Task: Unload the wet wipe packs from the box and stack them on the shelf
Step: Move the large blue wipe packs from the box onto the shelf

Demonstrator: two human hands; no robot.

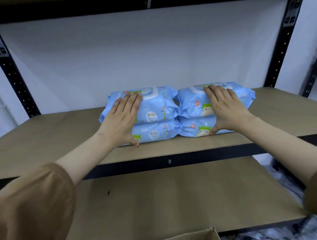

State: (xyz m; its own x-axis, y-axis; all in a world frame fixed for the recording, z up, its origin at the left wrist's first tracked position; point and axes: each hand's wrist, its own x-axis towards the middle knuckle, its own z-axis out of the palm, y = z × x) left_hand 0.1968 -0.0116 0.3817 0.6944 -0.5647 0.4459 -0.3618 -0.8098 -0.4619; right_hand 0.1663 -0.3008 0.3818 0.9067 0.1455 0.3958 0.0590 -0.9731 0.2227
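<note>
Two stacks of light blue wet wipe packs stand side by side on the brown shelf board [45, 135], each two packs high. The left stack has a top pack [154, 106] and a bottom pack [154, 133]. The right stack also has a top pack [192, 103] and a bottom pack [192, 127]. My left hand [120, 119] lies flat against the front of the left stack, fingers on the top pack, thumb by the bottom one. My right hand [224, 109] presses flat on the right stack the same way. Neither hand grips a pack.
A lower shelf board [175, 200] runs below, behind a dark metal rail [174, 161]. The cardboard box [195, 239] shows only its top flap at the bottom edge. Black perforated uprights [12, 75] frame both sides, with a white wall behind.
</note>
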